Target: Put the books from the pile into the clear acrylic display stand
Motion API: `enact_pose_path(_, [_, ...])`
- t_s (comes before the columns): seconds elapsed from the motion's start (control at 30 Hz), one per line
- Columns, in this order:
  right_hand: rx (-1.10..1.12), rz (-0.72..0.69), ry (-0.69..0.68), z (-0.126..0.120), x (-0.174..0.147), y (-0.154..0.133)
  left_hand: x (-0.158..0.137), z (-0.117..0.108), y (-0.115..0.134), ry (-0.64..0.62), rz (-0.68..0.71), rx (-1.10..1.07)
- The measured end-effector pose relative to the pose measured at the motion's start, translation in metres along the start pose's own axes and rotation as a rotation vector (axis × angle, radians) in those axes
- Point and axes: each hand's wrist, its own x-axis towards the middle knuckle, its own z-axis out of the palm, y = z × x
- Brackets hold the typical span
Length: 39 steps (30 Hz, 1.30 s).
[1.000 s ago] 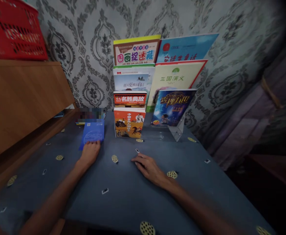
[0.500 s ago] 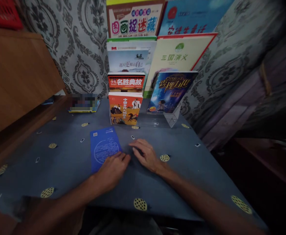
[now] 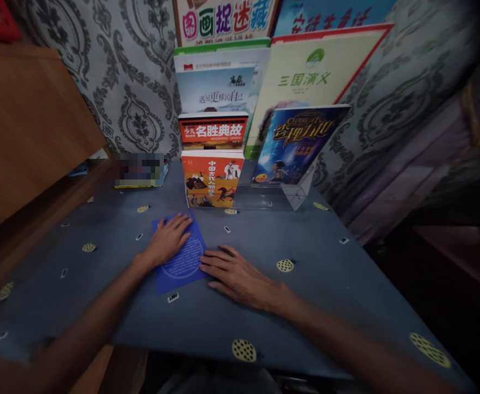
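Observation:
A blue sheet (image 3: pixel 182 260) printed with a circle of fine text lies flat on the dark blue tablecloth (image 3: pixel 305 312); whether it is a booklet or one leaf I cannot tell. My left hand (image 3: pixel 169 238) rests on its upper part, fingers stretched out and covering the top corner. At the sheet's right edge lies my right hand (image 3: pixel 233 273), palm down with the fingers spread, its fingertips touching that edge. Neither hand grips anything.
Behind the sheet, a clear stand (image 3: pixel 295 197) holds several upright books, including an orange book (image 3: pixel 213 179) and a dark blue book (image 3: pixel 299 145). A small pile of books (image 3: pixel 139 171) lies at the back left, near a wooden cabinet (image 3: pixel 26 131). Patterned curtain (image 3: pixel 137 71) hangs behind.
My left hand has moved up from the sheet's lower right edge onto its upper part. My right hand has come down and left to the sheet's edge, and its fingers have straightened.

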Motion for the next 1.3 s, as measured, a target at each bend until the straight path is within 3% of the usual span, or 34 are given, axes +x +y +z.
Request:
enact_pose_path(0.17, [-0.026,0.020,0.045,0.002,0.000,0.003,0.004,-0.020,-0.019,-0.005,-0.194,0.186])
enact_pose_path(0.37, [-0.114,0.046,0.166,-0.003,-0.002,0.021,-0.014,-0.043,0.006,-0.161,-0.360,0.194])
enact_pose_path(0.43, [-0.137,0.045,0.195,-0.007,-0.004,0.021,-0.016,-0.045,0.008,-0.159,-0.386,0.188])
enact_pose_path(0.57, [-0.127,-0.039,0.239,-0.012,-0.004,0.008,-0.009,-0.042,-0.009,-0.054,-0.399,0.172])
enact_pose_path(0.67, [-0.100,-0.142,0.188,-0.012,-0.003,-0.008,-0.004,-0.043,-0.020,-0.039,-0.415,0.149])
enact_pose_path(0.83, [-0.104,-0.230,0.188,-0.009,-0.004,-0.019,-0.018,-0.050,-0.001,-0.179,-0.503,0.167])
enact_pose_path(1.1, [-0.144,0.093,0.170,-0.001,-0.005,-0.006,-0.058,-0.055,0.064,-0.228,-0.370,0.187])
enact_pose_path(1.2, [-0.148,0.225,0.146,0.005,-0.005,0.000,-0.055,-0.053,0.080,-0.149,-0.294,0.189])
enact_pose_path(1.3, [-0.143,0.284,0.152,0.010,-0.004,0.003,-0.039,-0.037,0.096,-0.035,-0.086,0.052])
